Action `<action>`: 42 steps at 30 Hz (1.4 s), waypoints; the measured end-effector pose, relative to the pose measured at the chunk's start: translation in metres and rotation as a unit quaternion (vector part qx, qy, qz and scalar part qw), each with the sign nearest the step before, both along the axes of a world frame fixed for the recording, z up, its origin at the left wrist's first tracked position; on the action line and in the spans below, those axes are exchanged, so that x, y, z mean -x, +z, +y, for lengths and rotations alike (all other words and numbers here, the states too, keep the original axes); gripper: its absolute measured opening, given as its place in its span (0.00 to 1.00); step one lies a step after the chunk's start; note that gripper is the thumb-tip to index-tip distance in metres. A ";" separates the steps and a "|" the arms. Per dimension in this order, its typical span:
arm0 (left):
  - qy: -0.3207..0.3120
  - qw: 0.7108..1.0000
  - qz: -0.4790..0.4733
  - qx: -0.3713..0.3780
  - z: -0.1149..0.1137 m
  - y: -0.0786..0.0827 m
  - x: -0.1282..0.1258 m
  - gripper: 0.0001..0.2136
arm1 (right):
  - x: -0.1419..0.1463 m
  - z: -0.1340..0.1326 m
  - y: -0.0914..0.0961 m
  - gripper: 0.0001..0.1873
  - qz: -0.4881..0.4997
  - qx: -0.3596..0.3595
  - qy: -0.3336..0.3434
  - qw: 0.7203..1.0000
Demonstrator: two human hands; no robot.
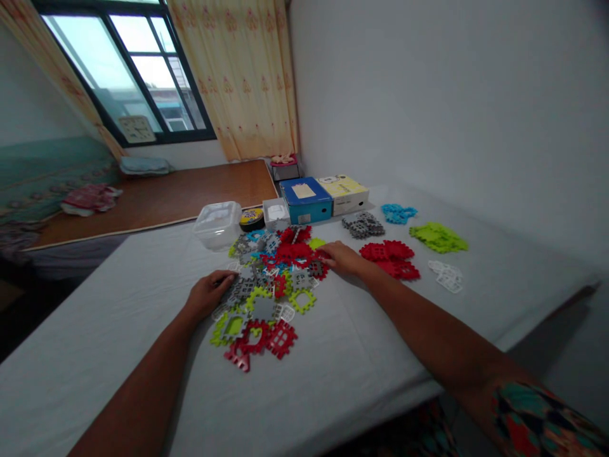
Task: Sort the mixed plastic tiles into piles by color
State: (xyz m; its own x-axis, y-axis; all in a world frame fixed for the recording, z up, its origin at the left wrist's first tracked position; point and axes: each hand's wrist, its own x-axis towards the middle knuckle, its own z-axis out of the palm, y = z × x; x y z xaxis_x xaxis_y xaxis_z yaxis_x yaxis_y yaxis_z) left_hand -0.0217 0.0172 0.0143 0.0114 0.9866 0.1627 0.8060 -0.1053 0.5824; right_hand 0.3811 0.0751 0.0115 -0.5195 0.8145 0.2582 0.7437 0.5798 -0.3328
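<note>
A mixed pile of flat, notched plastic building pieces lies between my hands. My left hand (pixel 210 293) is at the pile's left edge, fingers curled together beside the grey pieces (pixel 245 285); what is in them is hidden. On the other side, my right hand (pixel 340 258) has its fingertips closed at the edge of a red building piece (pixel 297 254). Nearer to me lie a green square frame (pixel 303 301), a grey square panel (pixel 263 309), a red window piece (pixel 281 339) and a red triangular piece (pixel 238 358).
Sorted heaps stand to the right: grey (pixel 364 225), blue (pixel 398 213), green (pixel 438 237), red (pixel 391 259) and white (pixel 446 275). Behind the pile are a clear plastic box (pixel 217 225), a round black-and-yellow tin (pixel 252 219), a blue box (pixel 306 200) and a yellow-and-white box (pixel 343 193).
</note>
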 end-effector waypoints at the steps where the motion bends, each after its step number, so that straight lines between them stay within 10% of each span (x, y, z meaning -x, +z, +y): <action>1: 0.000 1.000 0.000 0.000 0.000 0.000 0.000 0.26 | -0.001 0.000 0.001 0.21 0.029 -0.003 0.012 1.000; 8: -0.003 1.000 0.011 -0.007 0.002 -0.003 0.003 0.25 | -0.001 -0.004 0.016 0.15 0.197 0.042 0.076 0.977; 20: -0.022 1.000 -0.014 -0.008 0.004 -0.003 0.005 0.27 | -0.088 -0.038 0.081 0.14 0.261 -0.025 -0.127 0.957; 28: 0.005 0.999 0.039 0.008 0.008 -0.006 0.008 0.26 | -0.200 -0.068 0.030 0.19 0.305 -0.007 -0.298 0.904; 34: 0.005 0.999 0.045 -0.004 0.007 -0.003 0.007 0.27 | -0.194 -0.075 0.007 0.17 0.230 0.032 -0.269 0.935; 39: 0.000 1.000 0.023 -0.008 0.006 -0.003 0.005 0.27 | -0.175 -0.078 0.028 0.15 0.160 -0.091 -0.345 0.920; 42: -0.002 1.000 0.012 -0.009 0.005 -0.002 0.003 0.27 | -0.138 -0.079 0.049 0.14 0.153 -0.106 -0.256 0.948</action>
